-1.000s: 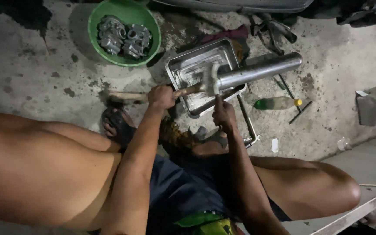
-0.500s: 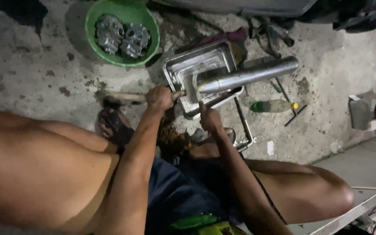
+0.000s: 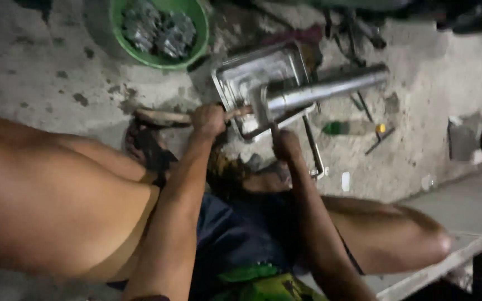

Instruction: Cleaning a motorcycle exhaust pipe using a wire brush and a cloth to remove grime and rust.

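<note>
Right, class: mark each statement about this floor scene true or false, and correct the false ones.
1. The left hand grips a wooden handle. True.
2. The green bowl is empty. False: it holds grey metal parts.
3. The metal pipe lies across the metal tray. True.
4. The right hand rests flat on the pipe. False: it is below the pipe, at the tray's near edge, closed on a thin dark tool.
5. A green bottle stands upright by the tray. False: it lies on its side on the concrete floor.
</note>
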